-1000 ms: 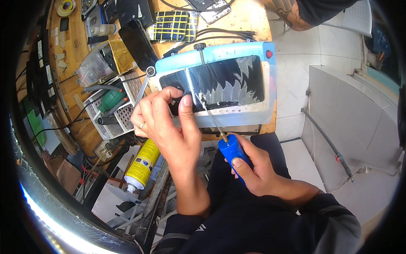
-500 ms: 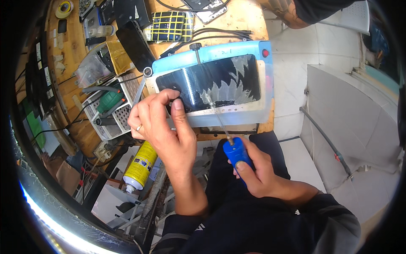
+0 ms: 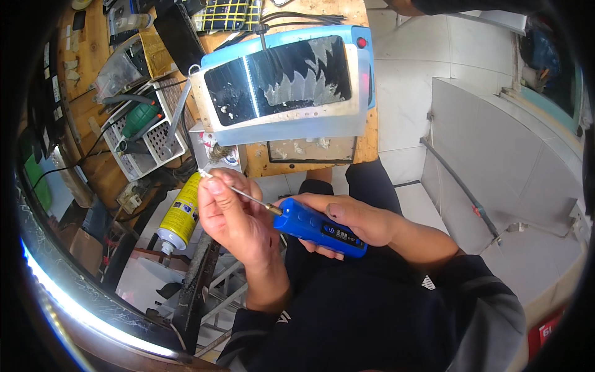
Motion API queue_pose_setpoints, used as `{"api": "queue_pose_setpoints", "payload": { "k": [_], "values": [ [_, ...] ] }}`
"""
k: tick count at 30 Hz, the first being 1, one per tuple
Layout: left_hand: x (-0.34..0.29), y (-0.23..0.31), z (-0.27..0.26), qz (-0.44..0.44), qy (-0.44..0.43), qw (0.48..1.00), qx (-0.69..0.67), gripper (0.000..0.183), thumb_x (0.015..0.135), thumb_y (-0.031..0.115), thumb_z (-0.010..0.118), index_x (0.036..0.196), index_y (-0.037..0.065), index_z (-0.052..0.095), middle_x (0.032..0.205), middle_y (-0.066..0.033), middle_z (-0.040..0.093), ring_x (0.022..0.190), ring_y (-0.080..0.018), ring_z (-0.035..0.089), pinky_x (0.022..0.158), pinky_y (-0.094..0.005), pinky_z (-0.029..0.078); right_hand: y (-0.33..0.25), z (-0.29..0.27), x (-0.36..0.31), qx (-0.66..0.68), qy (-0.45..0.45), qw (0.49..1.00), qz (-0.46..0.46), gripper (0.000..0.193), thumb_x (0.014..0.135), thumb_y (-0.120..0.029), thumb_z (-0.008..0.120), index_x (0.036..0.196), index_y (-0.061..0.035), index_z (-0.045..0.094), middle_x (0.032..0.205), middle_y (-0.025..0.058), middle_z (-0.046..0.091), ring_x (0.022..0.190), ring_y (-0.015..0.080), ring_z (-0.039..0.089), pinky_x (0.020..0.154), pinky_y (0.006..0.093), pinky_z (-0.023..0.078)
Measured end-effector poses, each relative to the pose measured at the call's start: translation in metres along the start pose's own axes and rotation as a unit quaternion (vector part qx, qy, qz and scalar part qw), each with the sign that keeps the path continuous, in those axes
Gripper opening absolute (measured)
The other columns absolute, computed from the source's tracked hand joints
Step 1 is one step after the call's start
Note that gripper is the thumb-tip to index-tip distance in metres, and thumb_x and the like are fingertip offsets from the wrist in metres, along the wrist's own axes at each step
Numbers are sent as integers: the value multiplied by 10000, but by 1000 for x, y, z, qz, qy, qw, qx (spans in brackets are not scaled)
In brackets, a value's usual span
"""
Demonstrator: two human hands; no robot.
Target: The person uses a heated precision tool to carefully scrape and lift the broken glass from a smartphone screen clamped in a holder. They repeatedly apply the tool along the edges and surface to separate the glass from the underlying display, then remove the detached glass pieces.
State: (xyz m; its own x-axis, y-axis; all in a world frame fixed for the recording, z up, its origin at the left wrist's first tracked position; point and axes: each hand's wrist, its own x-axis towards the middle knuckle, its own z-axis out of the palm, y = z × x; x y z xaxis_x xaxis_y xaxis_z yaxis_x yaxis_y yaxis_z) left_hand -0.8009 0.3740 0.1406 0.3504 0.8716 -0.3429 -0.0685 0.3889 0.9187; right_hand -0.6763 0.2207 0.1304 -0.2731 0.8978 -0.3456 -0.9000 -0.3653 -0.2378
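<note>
My right hand [image 3: 362, 222] wraps round a blue handheld electric glue remover [image 3: 310, 228] with a small display and a thin metal shaft [image 3: 246, 196]. At the shaft's far end, my left hand [image 3: 234, 218] pinches the tip between thumb and fingers. Whitish residue [image 3: 204, 174] shows at those fingertips. Beyond my hands, a black phone screen panel [image 3: 232, 93] lies on a light plate of a blue screen-separating machine [image 3: 338, 31]. Jagged grey patches of film or glue [image 3: 297, 90] cover part of the panel, and small crumbs lie at its left end.
A yellow spray can [image 3: 181, 214] leans left of my left hand. Behind it stands a white basket [image 3: 127, 160] holding a green-handled tool [image 3: 140, 118]. A black phone [image 3: 178, 36] lies on the wooden table [image 3: 370, 139]. Another person's arm [image 3: 406, 6] shows at the top.
Both hands have come back from the panel toward my body. The glue remover has swung from pointing at the panel to pointing left, and my left fingers have closed on its tip.
</note>
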Motion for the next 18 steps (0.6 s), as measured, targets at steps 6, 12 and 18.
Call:
{"api": "queue_pose_setpoints", "payload": {
  "k": [6,12,18],
  "values": [
    [25,28,11,66,13,963,-262,184,1127,187,539,1005,51,520,888,-27,465,749,-88,425,510,-200,360,-12,2,-17,-75,-9,995,64,982,995,-720,467,1625,17,317,1010,88,667,760,129,637,656,251,518],
    [-1,0,4,162,-39,917,363,75,1057,88,620,1028,20,609,863,-40,558,729,-118,520,632,-269,443,-37,16,-37,-503,187,818,-206,806,869,-95,723,1569,51,351,1440,293,565,1277,435,638,1057,422,516],
    [-4,-19,4,294,-83,805,508,81,984,35,687,1048,-10,707,930,-127,659,811,-281,622,781,-386,498,-54,-2,5,-560,275,710,-326,801,773,21,668,1528,59,402,1511,293,536,1325,463,603,1071,430,521]
  ]
}}
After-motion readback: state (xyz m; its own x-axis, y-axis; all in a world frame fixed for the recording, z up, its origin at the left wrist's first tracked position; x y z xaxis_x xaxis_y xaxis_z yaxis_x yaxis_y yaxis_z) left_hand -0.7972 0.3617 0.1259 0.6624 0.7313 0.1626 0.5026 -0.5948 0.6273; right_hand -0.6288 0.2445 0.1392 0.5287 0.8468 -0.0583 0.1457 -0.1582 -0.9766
